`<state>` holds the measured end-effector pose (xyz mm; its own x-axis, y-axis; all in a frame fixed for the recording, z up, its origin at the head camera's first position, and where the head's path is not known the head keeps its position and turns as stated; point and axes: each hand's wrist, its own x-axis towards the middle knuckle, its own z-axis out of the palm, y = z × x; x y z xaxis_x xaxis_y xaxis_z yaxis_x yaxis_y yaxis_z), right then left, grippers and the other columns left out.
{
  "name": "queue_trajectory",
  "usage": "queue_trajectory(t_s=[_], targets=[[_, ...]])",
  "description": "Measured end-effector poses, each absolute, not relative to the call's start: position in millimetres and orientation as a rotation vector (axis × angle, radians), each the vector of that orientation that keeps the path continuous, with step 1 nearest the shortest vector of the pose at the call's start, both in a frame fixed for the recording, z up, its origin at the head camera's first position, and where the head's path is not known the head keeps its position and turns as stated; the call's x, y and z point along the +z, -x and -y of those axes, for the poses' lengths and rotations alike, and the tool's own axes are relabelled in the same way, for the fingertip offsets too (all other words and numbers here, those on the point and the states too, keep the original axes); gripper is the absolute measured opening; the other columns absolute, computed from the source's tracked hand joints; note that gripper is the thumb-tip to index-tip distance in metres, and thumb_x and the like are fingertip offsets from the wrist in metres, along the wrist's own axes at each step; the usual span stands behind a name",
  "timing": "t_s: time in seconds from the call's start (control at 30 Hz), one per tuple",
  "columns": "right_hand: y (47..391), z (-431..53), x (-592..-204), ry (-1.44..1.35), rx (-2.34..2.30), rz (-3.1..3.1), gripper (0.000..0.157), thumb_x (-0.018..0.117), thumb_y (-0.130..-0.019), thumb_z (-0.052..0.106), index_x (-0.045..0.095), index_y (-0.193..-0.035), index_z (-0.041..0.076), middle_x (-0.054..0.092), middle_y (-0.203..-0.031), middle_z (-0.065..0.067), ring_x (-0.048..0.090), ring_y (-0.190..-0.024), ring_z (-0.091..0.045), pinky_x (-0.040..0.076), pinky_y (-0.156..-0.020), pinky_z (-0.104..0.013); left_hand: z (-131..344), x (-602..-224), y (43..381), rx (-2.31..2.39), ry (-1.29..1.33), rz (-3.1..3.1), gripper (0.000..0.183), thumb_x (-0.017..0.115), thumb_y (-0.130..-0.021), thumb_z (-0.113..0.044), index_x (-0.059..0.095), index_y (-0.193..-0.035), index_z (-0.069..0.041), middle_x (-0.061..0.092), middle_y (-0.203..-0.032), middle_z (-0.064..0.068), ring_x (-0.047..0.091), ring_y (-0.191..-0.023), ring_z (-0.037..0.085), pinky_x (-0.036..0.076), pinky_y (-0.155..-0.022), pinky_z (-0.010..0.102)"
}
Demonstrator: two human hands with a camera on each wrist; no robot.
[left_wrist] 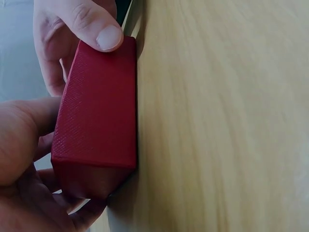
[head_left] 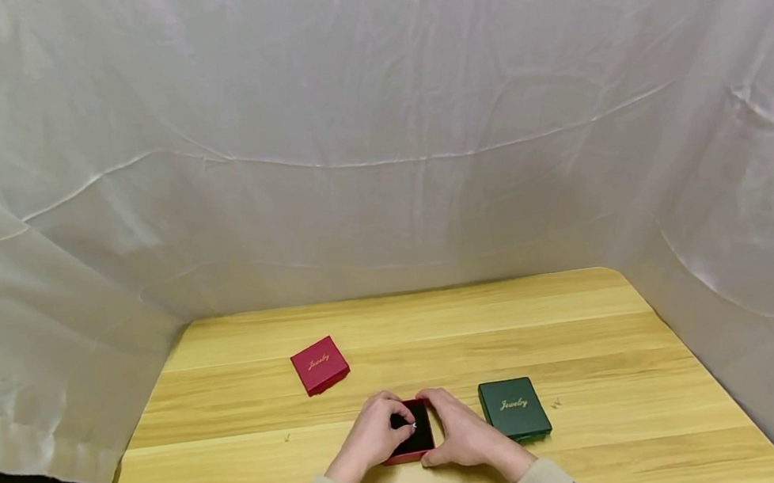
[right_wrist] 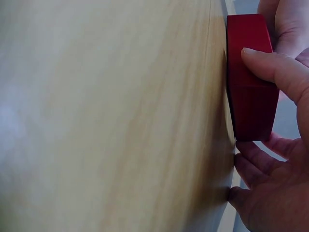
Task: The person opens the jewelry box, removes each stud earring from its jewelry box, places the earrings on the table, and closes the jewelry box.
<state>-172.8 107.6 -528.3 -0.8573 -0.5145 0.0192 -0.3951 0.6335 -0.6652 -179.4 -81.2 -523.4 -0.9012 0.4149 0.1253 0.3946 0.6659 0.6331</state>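
An open red jewelry box (head_left: 411, 457) with a black lining stands on the table between my hands. My left hand (head_left: 373, 433) reaches over its left side, thumb and forefinger pinching a small shiny piece of jewelry (head_left: 414, 426) at the black lining; its exact kind is too small to tell. In the left wrist view, other fingers of that hand touch the box's side (left_wrist: 99, 106). My right hand (head_left: 462, 432) grips the box from the right, with its thumb on the near wall (right_wrist: 251, 75) and its fingers around the far side.
A red lid (head_left: 320, 365) marked "Jewelry" lies farther back on the left of the wooden table (head_left: 242, 481). Just right of my right hand is a closed green jewelry box (head_left: 515, 408). Pale cloth (head_left: 382, 194) hangs behind the table and along both sides.
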Motion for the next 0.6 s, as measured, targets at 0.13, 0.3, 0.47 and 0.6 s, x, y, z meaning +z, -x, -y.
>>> queue_trajectory(t_s=[0.13,0.3,0.47,0.6], targets=[[172.4,-107.3,-527.8,0.766,-1.034,-2.686,0.085,0.083,-0.06,0.033,0.039,-0.129,0.009,0.045,-0.122,-0.003,0.045,-0.107,-0.017,0.039,-0.091,-0.04,79.4,-522.2,178.5,1.066,-0.658,-2.846,0.004,0.072,-0.074,-0.013,0.069,-0.074,-0.016,0.056,-0.093,-0.003,0.049,-0.095,0.022,0.04,-0.085,0.04],[172.7,-106.6,-527.4,0.751,-1.034,-2.68,0.085,0.083,-0.061,0.033,0.039,-0.129,0.009,0.045,-0.122,-0.003,0.045,-0.107,-0.016,0.038,-0.092,-0.039,78.6,-523.3,177.8,1.057,-0.636,-2.865,0.007,0.072,-0.075,-0.014,0.067,-0.071,-0.018,0.055,-0.092,-0.003,0.049,-0.095,0.023,0.041,-0.084,0.041],[173.1,-106.7,-527.3,0.75,-1.037,-2.677,0.085,0.083,-0.06,0.033,0.039,-0.129,0.009,0.045,-0.123,-0.003,0.045,-0.107,-0.016,0.039,-0.092,-0.039,78.1,-524.6,177.2,1.038,-0.621,-2.876,0.011,0.072,-0.075,-0.014,0.065,-0.069,-0.02,0.055,-0.093,-0.003,0.049,-0.095,0.022,0.041,-0.085,0.041],[173.0,-107.1,-527.4,0.766,-1.045,-2.68,0.085,0.083,-0.06,0.032,0.039,-0.129,0.008,0.045,-0.122,-0.004,0.046,-0.107,-0.018,0.039,-0.091,-0.04,77.7,-524.2,177.0,1.027,-0.613,-2.868,0.011,0.072,-0.076,-0.014,0.065,-0.069,-0.021,0.055,-0.094,-0.003,0.048,-0.096,0.021,0.04,-0.086,0.04]])
